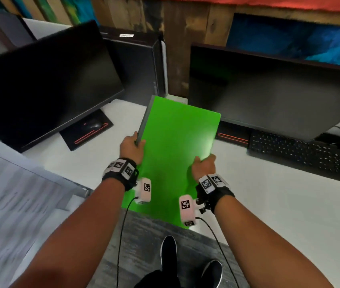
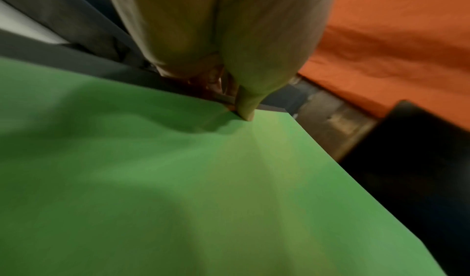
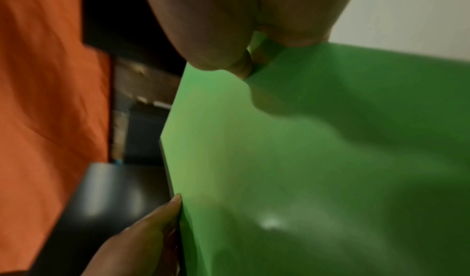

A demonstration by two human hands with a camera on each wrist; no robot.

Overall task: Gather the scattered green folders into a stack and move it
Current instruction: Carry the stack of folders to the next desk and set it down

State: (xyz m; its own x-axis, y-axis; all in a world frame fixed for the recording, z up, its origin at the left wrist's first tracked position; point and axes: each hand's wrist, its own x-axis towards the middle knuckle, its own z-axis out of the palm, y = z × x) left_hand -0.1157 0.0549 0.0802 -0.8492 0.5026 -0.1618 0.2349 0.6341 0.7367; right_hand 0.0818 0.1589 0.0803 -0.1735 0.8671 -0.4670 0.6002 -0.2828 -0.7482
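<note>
A stack of bright green folders [image 1: 173, 146] hangs in the air over the white desk [image 1: 268, 200], tilted with its far end toward the monitors. My left hand [image 1: 132, 145] grips its left edge, thumb on top and fingers underneath. My right hand [image 1: 204, 165] grips the right edge the same way. In the left wrist view the thumb presses on the green cover [image 2: 178, 190] near its corner. The right wrist view has the green cover [image 3: 318, 169] filling the frame, with my left hand's fingers [image 3: 152, 226] on the far edge. How many folders are in the stack is hard to tell.
Two dark monitors [image 1: 46, 84] [image 1: 268, 90] stand at the back, with a black computer tower [image 1: 140, 65] between them. A black keyboard [image 1: 302, 154] lies to the right. Papers [image 1: 9, 204] lie on the left surface. My shoes [image 1: 168, 252] stand on grey floor below.
</note>
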